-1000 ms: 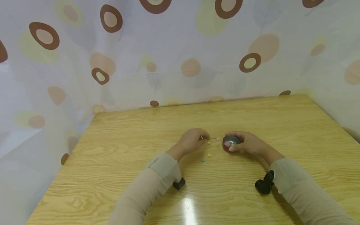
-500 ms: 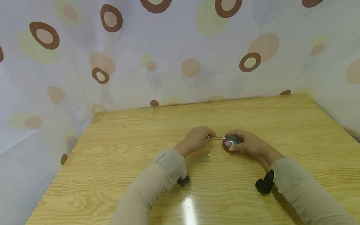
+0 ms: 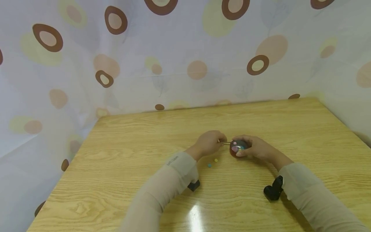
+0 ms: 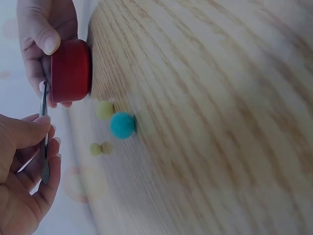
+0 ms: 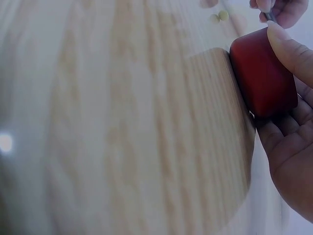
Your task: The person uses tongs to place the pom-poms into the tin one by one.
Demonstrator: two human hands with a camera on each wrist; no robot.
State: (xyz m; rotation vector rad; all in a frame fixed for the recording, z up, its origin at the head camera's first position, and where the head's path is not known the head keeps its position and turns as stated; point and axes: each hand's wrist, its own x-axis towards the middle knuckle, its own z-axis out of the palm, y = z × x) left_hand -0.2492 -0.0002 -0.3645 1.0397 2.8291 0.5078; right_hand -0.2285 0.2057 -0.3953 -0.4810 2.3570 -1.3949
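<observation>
My left hand (image 3: 210, 142) pinches a pair of metal tweezers (image 4: 45, 142), their tips at the rim of a small red bowl (image 4: 72, 72). Inside the bowl, dark within, lie several coloured balls, among them a larger pink one (image 3: 234, 149). A small pink ball (image 3: 235, 143) shows just past the tweezer tips, within the bowl's outline; I cannot tell if they still grip it. Fingers and thumb of my right hand (image 3: 256, 147) hold the bowl by its side on the table. A turquoise ball (image 4: 122, 125) and a yellow ball (image 4: 104, 110) lie near it.
Another small yellow ball (image 4: 95, 149) rests on the wooden table (image 3: 130, 180). Black wrist devices show at both cuffs, the right one (image 3: 272, 192) close above the tabletop. A patterned curtain (image 3: 185, 48) hangs behind the table and along its sides.
My left hand has moved right with the tweezers, bringing the small pink ball from left of the bowl to within its outline. My right hand and the bowl have stayed nearly still.
</observation>
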